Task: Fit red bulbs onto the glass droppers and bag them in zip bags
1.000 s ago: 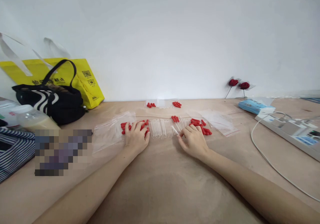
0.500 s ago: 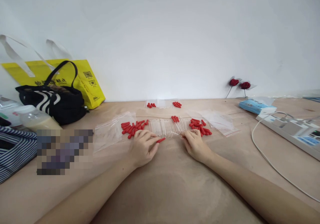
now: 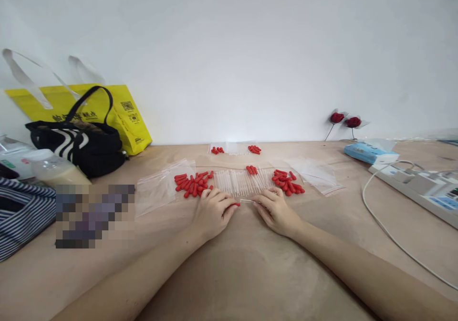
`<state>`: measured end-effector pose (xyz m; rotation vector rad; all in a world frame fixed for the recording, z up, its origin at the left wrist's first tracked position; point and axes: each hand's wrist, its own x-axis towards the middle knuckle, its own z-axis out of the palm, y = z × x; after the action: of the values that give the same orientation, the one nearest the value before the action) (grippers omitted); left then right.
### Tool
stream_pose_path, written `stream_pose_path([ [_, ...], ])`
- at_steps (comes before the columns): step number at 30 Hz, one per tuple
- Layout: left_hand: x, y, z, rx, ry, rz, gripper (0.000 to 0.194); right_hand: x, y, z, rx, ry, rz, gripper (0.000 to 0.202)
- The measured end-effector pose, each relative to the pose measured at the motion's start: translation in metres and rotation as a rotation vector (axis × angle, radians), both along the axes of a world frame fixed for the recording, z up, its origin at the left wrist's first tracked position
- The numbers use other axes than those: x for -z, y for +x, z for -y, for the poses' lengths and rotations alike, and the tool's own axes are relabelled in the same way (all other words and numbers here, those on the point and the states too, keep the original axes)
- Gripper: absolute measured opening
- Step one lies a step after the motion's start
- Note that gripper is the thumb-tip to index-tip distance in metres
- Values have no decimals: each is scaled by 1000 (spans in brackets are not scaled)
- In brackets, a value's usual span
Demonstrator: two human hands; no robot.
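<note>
Near the middle of the counter (image 3: 229,268), both hands are close together, on the near side of a row of clear tubes (image 3: 231,182). Left hand (image 3: 214,211): fingers pinched on a small red cap (image 3: 237,204), one end showing to the right of the thumb. Right hand (image 3: 277,211): fingers gripping a thin clear tube (image 3: 246,201), roughly crosswise, its free end pointing left at the cap. Cap and tube face each other; contact cannot be judged.

Row: tubes side by side, running roughly near to far. Three red-capped tubes (image 3: 252,170) sit in its right part, caps at the far ends. Left heap of red caps (image 3: 193,183) lies beyond the left hand; right heap of red caps (image 3: 288,182) beyond the right hand. Flat plastic bags flank them, left bag (image 3: 155,190) and right bag (image 3: 315,175).

Far side, by the wall (image 3: 229,63): a further bag (image 3: 234,147) with a red cluster toward each end. Far left: yellow bag (image 3: 138,130), black bag (image 3: 103,156) before it, bottle (image 3: 59,168) nearer. Far right: red roses (image 3: 337,117), blue tissue pack (image 3: 367,152), power strip (image 3: 411,187).
</note>
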<state>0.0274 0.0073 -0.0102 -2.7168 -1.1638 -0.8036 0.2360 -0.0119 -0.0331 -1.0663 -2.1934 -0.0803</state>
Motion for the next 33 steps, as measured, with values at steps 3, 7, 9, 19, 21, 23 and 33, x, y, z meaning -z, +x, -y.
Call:
stream_pose_path([
  [3, -1, -1, 0, -44, -25, 28, 15, 0, 0, 0, -1, 21, -10, 17],
  [7, -1, -3, 0, -46, -44, 45, 12, -1, -2, 1, -1, 57, -8, 17],
  [9, -1, -2, 1, -31, -45, 47, 11, -2, -2, 2, 4, 77, -7, 17],
  [19, -2, 2, 4, -3, -43, 123, 13, -2, -6, 4, -33, 155, 14, 16],
  [21, -1, 3, 4, -14, -53, 156, 14, -3, -9, 6, -49, 164, 15, 15],
  [23, 1, 3, 4, -23, -58, 196, 14, -3, -12, 7, -62, 173, 8, 15],
  [33, 0, 2, 9, 76, 13, 216, 13, -11, -8, 7, -82, 292, 118, 22],
])
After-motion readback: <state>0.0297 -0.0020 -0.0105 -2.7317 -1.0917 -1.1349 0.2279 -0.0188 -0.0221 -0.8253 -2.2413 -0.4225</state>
